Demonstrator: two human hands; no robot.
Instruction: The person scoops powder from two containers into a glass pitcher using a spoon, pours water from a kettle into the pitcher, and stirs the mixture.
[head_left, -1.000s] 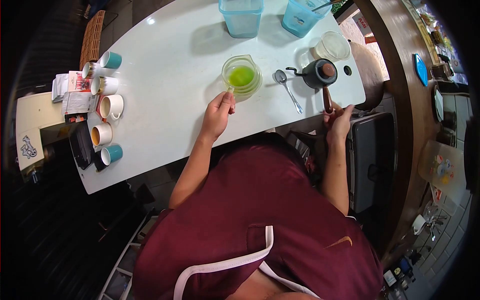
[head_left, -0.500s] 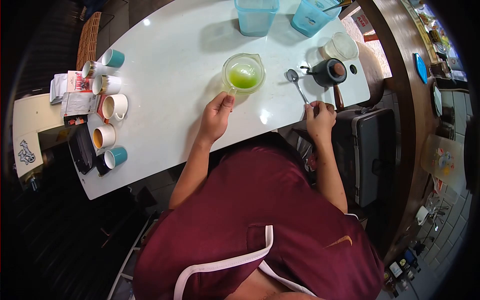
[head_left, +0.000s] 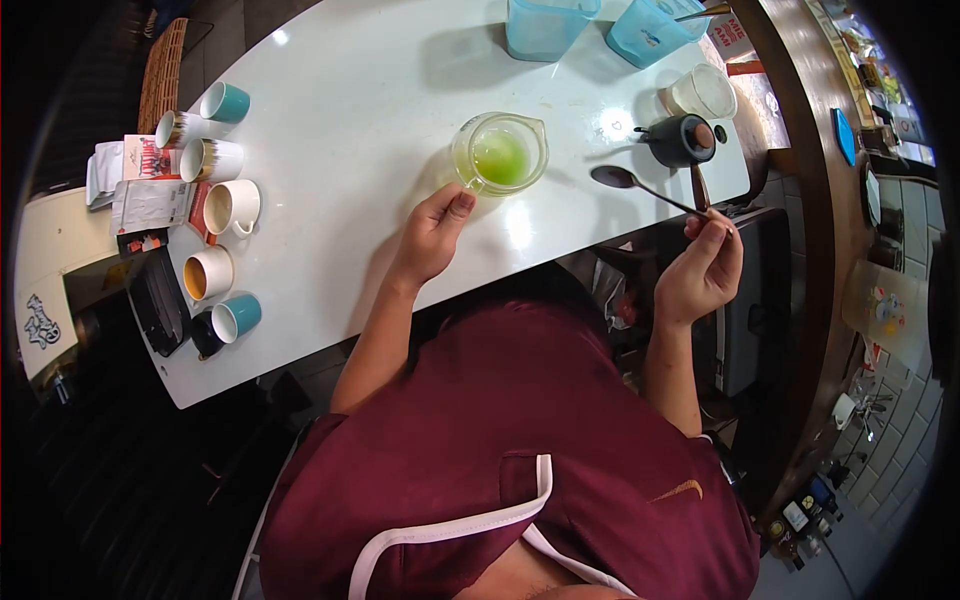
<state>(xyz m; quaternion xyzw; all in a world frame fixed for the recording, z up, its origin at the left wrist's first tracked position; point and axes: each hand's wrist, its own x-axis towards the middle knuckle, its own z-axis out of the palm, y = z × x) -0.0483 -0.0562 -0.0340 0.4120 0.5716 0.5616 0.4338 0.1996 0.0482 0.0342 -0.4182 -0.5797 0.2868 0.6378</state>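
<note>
My left hand [head_left: 432, 236] is closed on the handle of a clear glass jug [head_left: 533, 160], which has green liquid inside. To the right, my right hand [head_left: 700, 270] pinches the handle end of a metal spoon [head_left: 614, 177]. The spoon's bowl points left towards the jug and is apart from it. Beyond the spoon, a small black pot [head_left: 680, 141] with a brown knob and a wooden handle stands on the white table [head_left: 350, 120].
Two blue plastic containers [head_left: 545, 28] and a clear cup [head_left: 702, 92] stand at the table's far side. Several cups, including a cream mug [head_left: 230, 208], line the left end beside packets [head_left: 150, 205] and a black case [head_left: 158, 300]. A wooden ledge [head_left: 815, 250] runs along the right.
My right hand has lifted the spoon off the table and moved right, towards my body. The jug, still in my left hand, appears slightly turned and further right. The camera view has shifted a little.
</note>
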